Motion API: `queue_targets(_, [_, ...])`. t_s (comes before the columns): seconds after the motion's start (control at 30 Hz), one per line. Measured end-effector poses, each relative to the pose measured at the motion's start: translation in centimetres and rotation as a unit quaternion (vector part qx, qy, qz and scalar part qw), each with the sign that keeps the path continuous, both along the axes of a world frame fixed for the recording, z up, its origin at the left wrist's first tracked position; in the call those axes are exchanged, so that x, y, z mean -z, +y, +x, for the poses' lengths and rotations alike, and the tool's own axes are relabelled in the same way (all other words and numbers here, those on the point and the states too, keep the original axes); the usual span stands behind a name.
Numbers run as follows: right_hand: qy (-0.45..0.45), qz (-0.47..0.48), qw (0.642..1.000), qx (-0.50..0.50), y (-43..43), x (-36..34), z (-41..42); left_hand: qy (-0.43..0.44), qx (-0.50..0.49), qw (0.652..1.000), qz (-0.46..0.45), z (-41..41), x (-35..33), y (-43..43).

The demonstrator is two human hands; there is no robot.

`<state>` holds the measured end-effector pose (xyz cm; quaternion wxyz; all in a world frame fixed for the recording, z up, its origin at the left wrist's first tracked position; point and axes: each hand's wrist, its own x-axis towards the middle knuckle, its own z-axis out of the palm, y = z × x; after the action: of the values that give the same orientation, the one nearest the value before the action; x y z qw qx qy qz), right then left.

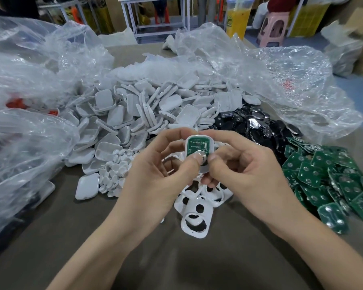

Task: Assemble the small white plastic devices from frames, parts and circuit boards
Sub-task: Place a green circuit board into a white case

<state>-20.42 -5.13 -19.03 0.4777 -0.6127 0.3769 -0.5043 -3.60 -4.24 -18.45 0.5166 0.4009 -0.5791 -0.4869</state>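
A small white frame with a green circuit board (198,147) set in it is held above the table's middle. My left hand (155,170) grips it from the left, thumb on the board's lower part. My right hand (239,164) grips it from the right, thumb tip beside a round silver part at the board's lower edge. Under my hands lie several white frames with round holes (196,218). A heap of white shells (134,114) rises behind, small white round buttons (115,172) lie to the left, and green circuit boards (323,181) are piled on the right.
Black and silver glossy parts (260,126) lie behind my right hand. Crumpled clear plastic bags (25,122) crowd the left side, and another bag (281,80) covers the back right. The brown table (176,258) shows bare near me. A pink stool (274,30) and shelving stand beyond.
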Motion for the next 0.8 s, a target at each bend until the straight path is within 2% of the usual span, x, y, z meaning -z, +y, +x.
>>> queue_targets(0.2, [0.024,-0.002,0.999,0.032,-0.19,0.33,0.08,-0.031,-0.007,0.999,-0.034,-0.27,-0.02,0.20])
queue_targets(0.37, [0.057,-0.025,0.997,0.052,-0.09,0.45,0.02,-0.032,-0.002,0.999,-0.023,-0.24,0.17,0.18])
queue_targets(0.5, [0.047,-0.021,0.998,0.038,0.03,0.33,-0.07,-0.033,-0.003,0.999,-0.003,0.04,0.04,0.05])
queue_targets(0.8, [-0.012,0.052,0.999,0.008,-0.23,-0.40,-0.36,-0.012,0.015,0.999,0.038,0.25,-0.12,-0.14])
